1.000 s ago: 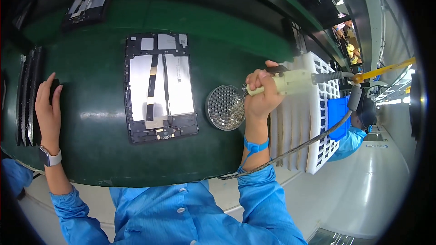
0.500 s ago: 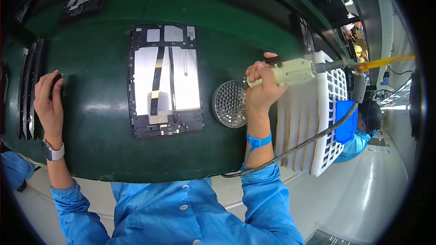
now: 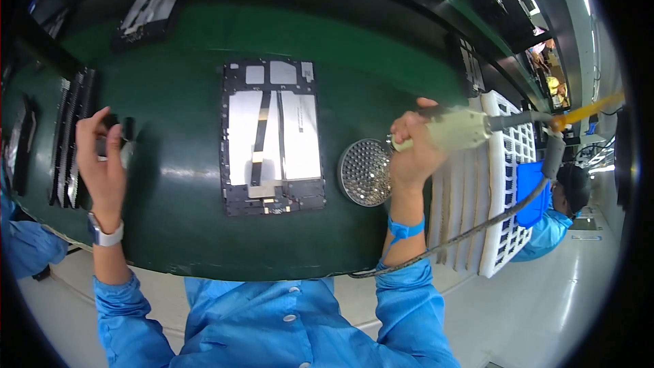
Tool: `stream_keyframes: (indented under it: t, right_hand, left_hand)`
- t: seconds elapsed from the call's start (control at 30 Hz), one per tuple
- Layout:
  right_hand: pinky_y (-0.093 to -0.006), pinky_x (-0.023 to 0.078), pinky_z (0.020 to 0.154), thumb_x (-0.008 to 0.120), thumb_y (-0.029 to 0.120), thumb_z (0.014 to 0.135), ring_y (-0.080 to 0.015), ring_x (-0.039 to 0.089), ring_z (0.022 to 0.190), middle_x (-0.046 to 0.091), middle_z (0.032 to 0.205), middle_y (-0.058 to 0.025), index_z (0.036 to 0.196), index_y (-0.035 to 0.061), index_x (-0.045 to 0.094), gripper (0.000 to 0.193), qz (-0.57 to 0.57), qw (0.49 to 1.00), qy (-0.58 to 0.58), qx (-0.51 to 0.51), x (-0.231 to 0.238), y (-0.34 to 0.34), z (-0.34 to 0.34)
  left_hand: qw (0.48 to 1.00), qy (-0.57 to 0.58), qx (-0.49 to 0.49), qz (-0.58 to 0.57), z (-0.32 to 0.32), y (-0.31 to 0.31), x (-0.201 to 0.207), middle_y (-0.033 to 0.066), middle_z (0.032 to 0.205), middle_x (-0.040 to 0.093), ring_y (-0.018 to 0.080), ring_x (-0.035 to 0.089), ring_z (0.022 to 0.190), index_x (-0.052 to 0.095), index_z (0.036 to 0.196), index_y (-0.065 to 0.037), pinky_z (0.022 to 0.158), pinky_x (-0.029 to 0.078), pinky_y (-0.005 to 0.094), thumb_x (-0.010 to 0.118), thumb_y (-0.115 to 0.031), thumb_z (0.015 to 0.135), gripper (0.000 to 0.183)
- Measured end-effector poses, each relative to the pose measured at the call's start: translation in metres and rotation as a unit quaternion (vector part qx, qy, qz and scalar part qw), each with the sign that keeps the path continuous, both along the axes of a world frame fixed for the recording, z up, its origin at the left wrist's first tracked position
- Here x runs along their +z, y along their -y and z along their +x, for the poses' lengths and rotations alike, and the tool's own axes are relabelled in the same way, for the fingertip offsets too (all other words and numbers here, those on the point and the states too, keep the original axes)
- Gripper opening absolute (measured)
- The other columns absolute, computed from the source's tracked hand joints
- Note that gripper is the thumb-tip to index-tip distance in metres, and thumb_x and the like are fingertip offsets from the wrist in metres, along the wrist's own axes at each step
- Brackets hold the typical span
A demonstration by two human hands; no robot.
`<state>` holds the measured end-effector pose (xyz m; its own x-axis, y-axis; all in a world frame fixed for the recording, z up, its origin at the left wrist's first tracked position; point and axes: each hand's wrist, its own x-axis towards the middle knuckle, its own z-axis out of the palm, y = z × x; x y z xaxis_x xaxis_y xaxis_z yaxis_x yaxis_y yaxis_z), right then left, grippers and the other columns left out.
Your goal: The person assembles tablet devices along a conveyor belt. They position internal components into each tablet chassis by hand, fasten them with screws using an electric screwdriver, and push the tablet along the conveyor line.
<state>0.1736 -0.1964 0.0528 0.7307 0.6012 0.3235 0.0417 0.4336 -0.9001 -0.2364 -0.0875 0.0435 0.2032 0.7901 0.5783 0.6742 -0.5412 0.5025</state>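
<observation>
My left hand (image 3: 102, 160) is over the left of the bench, its thumb and fingers closed on a small black part (image 3: 128, 128), blurred and partly hidden by the fingers. My right hand (image 3: 417, 153) grips a pale electric screwdriver (image 3: 458, 128), held sideways with its cable end to the right. Beneath that hand's inner side is a round metal dish (image 3: 364, 174) of small screws, partly covered by it. Between my hands an opened tablet (image 3: 300, 143) lies flat, with silver panels, dark ribbon cables and a black frame. Neither hand touches it.
Dark slim strips (image 3: 71, 140) stand in a row at the left. Another opened tablet (image 3: 153, 7) lies at the far left. White foam trays (image 3: 501, 191) are stacked at the right, beside a blue bin (image 3: 531, 191). The screwdriver's grey cable (image 3: 470, 228) hangs across my right forearm.
The whole view has shifted, so the bench things appear lower and further right. More of the black part shows at my left fingers. My right hand keeps its hold on the screwdriver.
</observation>
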Motion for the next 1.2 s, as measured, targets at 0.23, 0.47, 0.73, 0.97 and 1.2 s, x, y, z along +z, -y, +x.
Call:
stream_keyframes:
  t: [0.23, 0.47, 0.73, 0.97, 1.2]
  right_hand:
    - [-0.0248, 0.046, 0.05, 0.058, -0.009, 0.078, -0.0111, 0.052, 0.053, 0.055, 0.07, -0.0059, 0.107, -0.0067, 0.057, 0.029, 0.016, 0.998, 0.056, 0.021, 0.003, 0.022, 0.004]
    - [-0.024, 0.046, 0.049, 0.059, -0.01, 0.078, -0.0102, 0.052, 0.054, 0.056, 0.073, -0.0056, 0.107, -0.0068, 0.057, 0.029, 0.01, 0.999, 0.042, 0.015, 0.004, 0.024, 0.006]
    - [-0.0233, 0.046, 0.049, 0.059, -0.011, 0.078, -0.0097, 0.052, 0.056, 0.055, 0.073, -0.0054, 0.108, -0.0066, 0.057, 0.031, 0.0, 0.998, 0.049, 0.029, 0.003, 0.029, 0.007]
    - [-0.0233, 0.045, 0.049, 0.059, -0.011, 0.078, -0.01, 0.053, 0.057, 0.054, 0.075, -0.0056, 0.108, -0.0065, 0.056, 0.031, -0.008, 0.998, 0.051, 0.026, 0.003, 0.032, 0.008]
    - [-0.0244, 0.044, 0.049, 0.058, -0.01, 0.078, -0.0106, 0.05, 0.053, 0.054, 0.071, -0.0063, 0.108, -0.0066, 0.056, 0.031, -0.004, 0.998, 0.057, 0.027, 0.003, 0.031, 0.005]
  left_hand:
    - [0.971, 0.127, -0.172, -0.105, 0.125, -0.008, 0.038, 0.0049, 0.074, 0.064, 0.0089, 0.057, 0.072, 0.064, 0.107, 0.002, 0.072, 0.046, 0.0258, 0.076, -0.005, 0.081, 0.03]
    - [0.905, 0.151, -0.22, -0.332, 0.237, -0.062, 0.0, 0.0099, 0.079, 0.072, 0.0127, 0.066, 0.068, 0.071, 0.1, 0.007, 0.062, 0.051, 0.0265, 0.073, -0.012, 0.086, 0.023]
    - [0.95, 0.047, -0.216, -0.219, 0.255, -0.075, -0.019, 0.0165, 0.084, 0.073, 0.0271, 0.069, 0.076, 0.075, 0.095, 0.001, 0.075, 0.054, 0.0353, 0.076, -0.016, 0.081, 0.022]
    - [0.923, -0.076, -0.277, -0.257, 0.253, -0.098, -0.011, 0.015, 0.092, 0.073, 0.0299, 0.069, 0.087, 0.077, 0.097, -0.004, 0.08, 0.054, 0.0384, 0.078, -0.023, 0.081, 0.025]
    - [0.935, -0.11, -0.248, -0.228, 0.25, -0.081, -0.007, 0.0137, 0.09, 0.073, 0.0315, 0.068, 0.088, 0.078, 0.092, -0.007, 0.08, 0.054, 0.0405, 0.075, -0.022, 0.081, 0.019]
